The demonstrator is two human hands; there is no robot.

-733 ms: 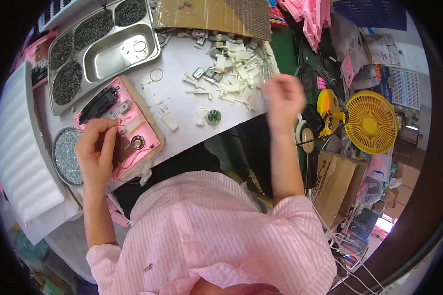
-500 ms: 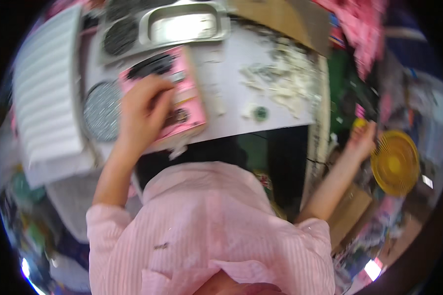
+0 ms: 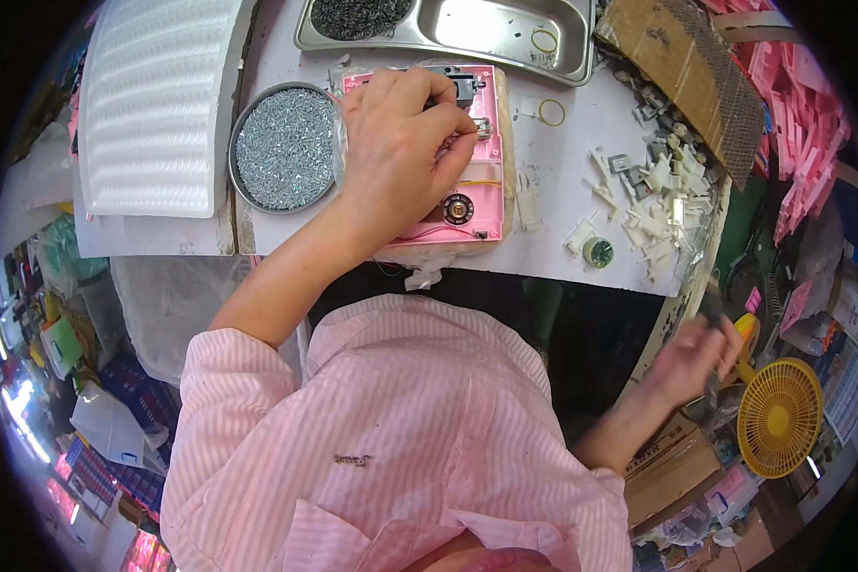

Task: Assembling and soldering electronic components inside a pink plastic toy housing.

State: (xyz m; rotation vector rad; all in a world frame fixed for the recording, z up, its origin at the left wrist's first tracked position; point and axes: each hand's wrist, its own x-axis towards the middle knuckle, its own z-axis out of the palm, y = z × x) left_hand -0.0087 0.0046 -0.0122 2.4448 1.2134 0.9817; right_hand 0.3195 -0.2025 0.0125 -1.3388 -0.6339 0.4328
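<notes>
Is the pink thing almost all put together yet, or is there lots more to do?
Partly done: the open pink casing already has a round black part and thin wires inside. In hand: the left hand presses on the casing while the right hand grips a blurred tool off the table's edge. Left: it is still open, with white plastic parts and a dish of screws waiting.

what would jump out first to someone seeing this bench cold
The left hand pressed on an open pink casing at the bench's near edge, beside a round dish of silvery screws. Off to the right, the right hand reaches down next to a yellow fan.
</notes>
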